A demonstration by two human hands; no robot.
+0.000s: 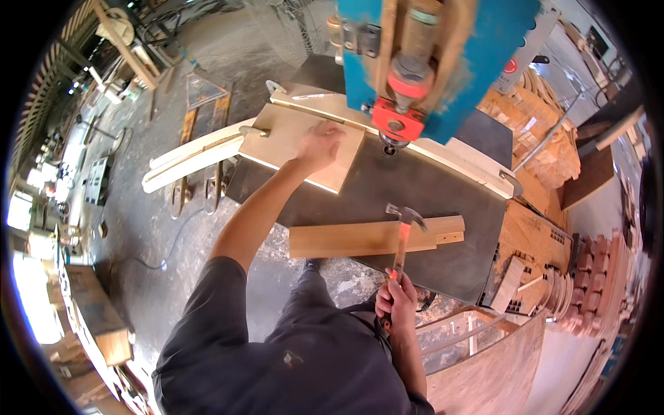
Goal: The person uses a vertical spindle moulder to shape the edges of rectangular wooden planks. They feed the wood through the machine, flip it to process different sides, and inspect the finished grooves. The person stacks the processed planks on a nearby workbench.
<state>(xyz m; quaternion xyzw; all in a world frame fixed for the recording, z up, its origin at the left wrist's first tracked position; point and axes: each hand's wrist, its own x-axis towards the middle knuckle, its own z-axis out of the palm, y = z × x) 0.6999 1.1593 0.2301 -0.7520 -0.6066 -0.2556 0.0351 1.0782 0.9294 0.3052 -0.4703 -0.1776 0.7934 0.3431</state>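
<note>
My left hand (319, 145) rests over a square plywood board (290, 131) beside a long pale wooden fence (456, 162) on the dark machine table (373, 180); its fingers are bent together, and whatever they hold is too small to make out. My right hand (395, 301) grips a claw hammer (401, 245) with an orange-and-black handle, held upright over the front of the table. Behind the hammer lies a long wooden piece (332, 240). Above hangs a blue machine head (467, 62) with a red housing (395, 117) and spindle.
Long pale strips (187, 162) extend left off the table over a metal stand. Sawdust and stacked timber (532, 138) are at the right, with shaped wooden parts (595, 277) and a plywood box (484, 366) nearer me. A cable (166, 263) crosses the floor at the left.
</note>
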